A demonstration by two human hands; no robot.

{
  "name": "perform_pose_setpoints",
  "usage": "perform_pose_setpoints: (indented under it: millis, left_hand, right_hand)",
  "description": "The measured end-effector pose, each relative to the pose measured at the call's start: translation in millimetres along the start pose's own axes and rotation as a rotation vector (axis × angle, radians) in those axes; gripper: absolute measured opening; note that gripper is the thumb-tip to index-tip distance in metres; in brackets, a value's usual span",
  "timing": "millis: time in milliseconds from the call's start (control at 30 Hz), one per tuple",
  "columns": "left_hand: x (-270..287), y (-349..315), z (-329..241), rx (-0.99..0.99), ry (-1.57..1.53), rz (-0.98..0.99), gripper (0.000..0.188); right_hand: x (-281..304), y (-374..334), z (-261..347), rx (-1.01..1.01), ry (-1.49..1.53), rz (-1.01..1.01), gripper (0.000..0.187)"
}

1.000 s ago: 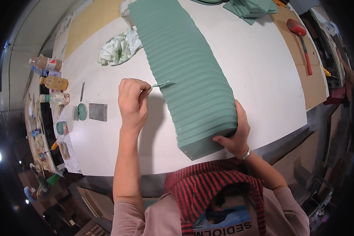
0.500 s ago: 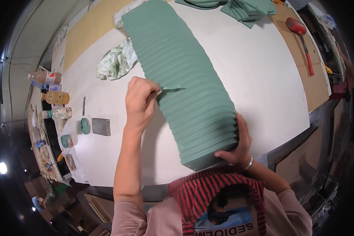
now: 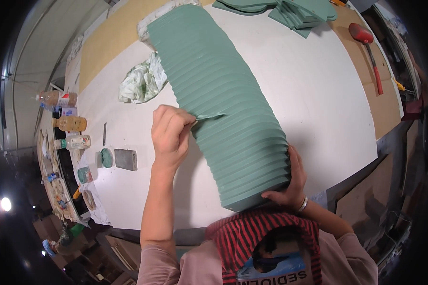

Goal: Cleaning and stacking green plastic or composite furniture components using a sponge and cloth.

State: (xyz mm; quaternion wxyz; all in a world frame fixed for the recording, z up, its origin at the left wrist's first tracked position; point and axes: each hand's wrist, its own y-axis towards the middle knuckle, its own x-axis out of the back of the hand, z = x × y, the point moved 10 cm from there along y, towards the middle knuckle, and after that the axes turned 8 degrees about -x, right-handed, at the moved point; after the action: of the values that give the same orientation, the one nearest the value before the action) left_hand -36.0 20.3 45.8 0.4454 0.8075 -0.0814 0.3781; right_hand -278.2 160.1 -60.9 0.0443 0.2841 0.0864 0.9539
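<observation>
Across green stack point(image 3: 240, 142): left hand point(image 3: 170, 135) pinching thin strip point(image 3: 210, 116), kind unclear; right hand point(image 3: 293, 184) spread.

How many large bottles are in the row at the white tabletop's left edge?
3: a brownish bottle at the far end, an amber bottle in the middle, and a green-capped bottle nearest. Others may be hidden behind them.

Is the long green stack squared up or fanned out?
Fanned out: the green stack shows edge after edge stepped along its length.

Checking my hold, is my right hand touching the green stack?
Touching: the head view shows your right hand on the stack, thumb against its near end.
</observation>
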Motion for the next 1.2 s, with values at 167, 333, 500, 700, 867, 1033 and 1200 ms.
perform_pose_setpoints:
  millis: [167, 333, 500, 700, 867, 1033, 1200]
  left_hand:
    - [5.8, -6.6, 13.1, 0.081, 0.057, -0.013, 0.024]
    - [-4.3, 5.0, 21.2, 0.09, 0.015, -0.021, 0.023]
    - [-6.7, 2.6, 25.2, 0.114, 0.041, 0.002, 0.017]
    - [-12.7, -5.1, 33.7, 0.228, -0.018, 0.036, 0.014]
    - [2.3, -5.2, 36.6, 0.26, 0.023, -0.089, 0.017]
    - [1.9, -9.3, 31.9, 0.208, 0.045, -0.041, 0.014]
    - [37.7, -29.8, 49.8, 0.349, 0.14, -0.221, 0.008]
  right_hand:
    - [-0.1, -0.8, 0.7, 0.0, -0.014, -0.003, 0.122]
    - [0.9, 0.0, 1.7, 0.009, -0.006, -0.005, 0.122]
    - [1.4, 0.3, 1.5, 0.011, -0.014, -0.006, 0.122]
    - [1.6, 0.8, 3.6, 0.018, -0.031, -0.009, 0.121]
    - [0.9, 2.3, 2.3, 0.004, -0.008, -0.006, 0.121]
    - [1.3, 1.7, 0.8, -0.004, -0.016, 0.008, 0.122]
    - [-1.0, -0.3, -0.1, -0.022, -0.019, 0.05, 0.124]
